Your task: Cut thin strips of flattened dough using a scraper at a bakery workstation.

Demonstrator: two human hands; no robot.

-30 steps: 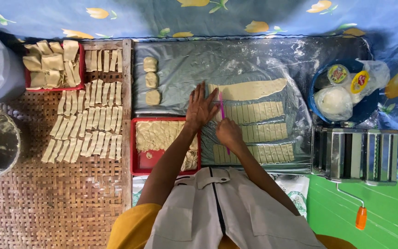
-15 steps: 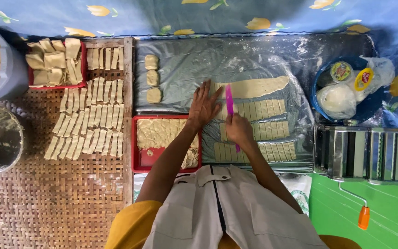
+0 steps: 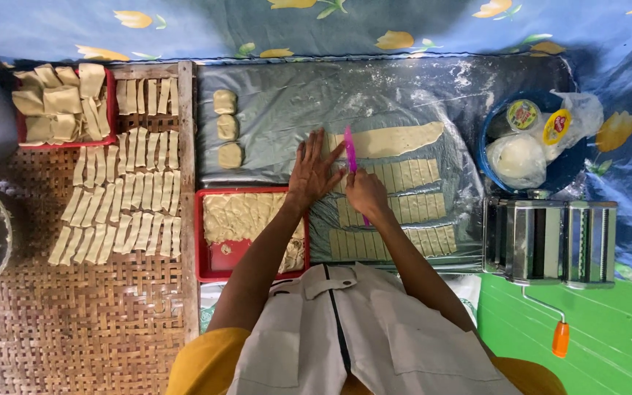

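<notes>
1. A long uncut strip of dough is seen at the centre of the frame, on a floured plastic sheet, just above and to the right of both hands.
2. Three rows of cut dough pieces are laid out below the strip, reaching towards the lower right of the sheet; the hands are placed over their left ends.
3. The left hand is spread wide open, its fingers fanned and pressed flat on the sheet beside the strip's left end; nothing is gripped by it.
4. The right hand is closed around a pink knife, whose blade is pointed up the frame to the strip's lower left edge.
</notes>
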